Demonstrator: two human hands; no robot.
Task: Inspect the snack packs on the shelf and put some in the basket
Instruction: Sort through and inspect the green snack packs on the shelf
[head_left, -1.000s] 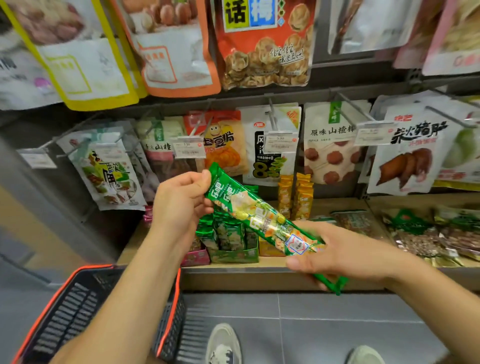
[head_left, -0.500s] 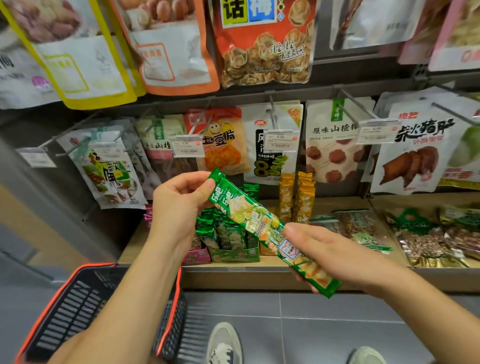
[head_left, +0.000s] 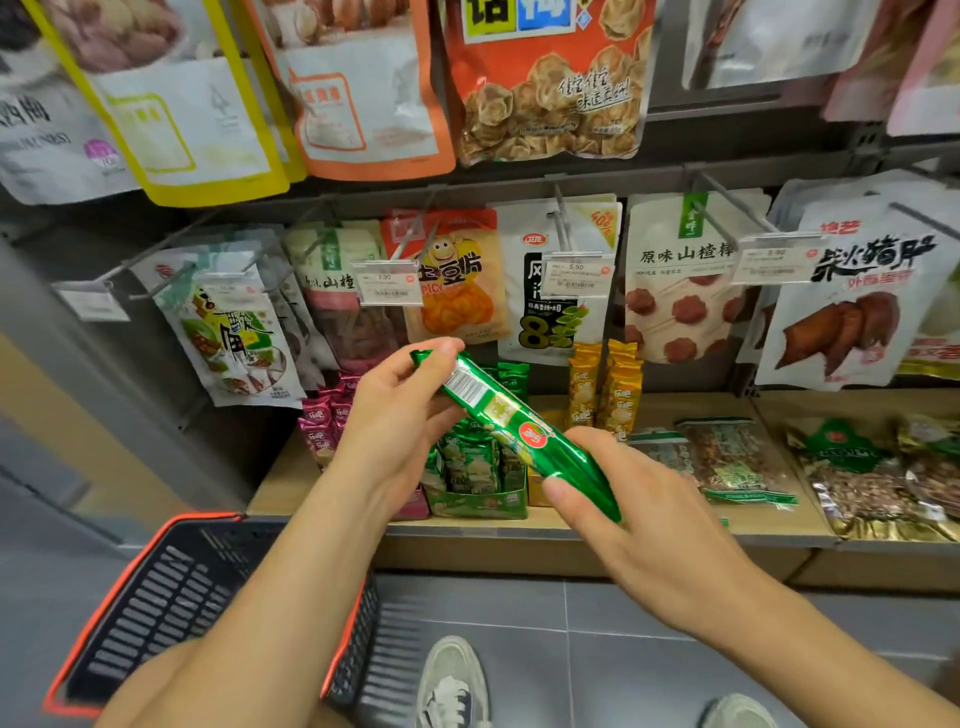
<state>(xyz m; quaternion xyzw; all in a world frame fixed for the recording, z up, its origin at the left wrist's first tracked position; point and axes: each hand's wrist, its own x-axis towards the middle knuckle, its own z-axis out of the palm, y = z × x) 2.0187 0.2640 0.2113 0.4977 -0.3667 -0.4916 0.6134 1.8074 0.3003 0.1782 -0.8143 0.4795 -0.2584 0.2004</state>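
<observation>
The person is turning the green snack pack (head_left: 519, 421) over, its barcode side now showing instead of the front. The left hand (head_left: 395, 415) is pinching its upper end and the right hand (head_left: 639, 499) is gripping the lower end, in front of the shelf (head_left: 519, 530)

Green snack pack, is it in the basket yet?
No, the green snack pack is held by the left hand and right hand in front of the shelf, outside the basket.

Basket (head_left: 171, 597) mouth open; left forearm (head_left: 270, 597) overhangs.
</observation>
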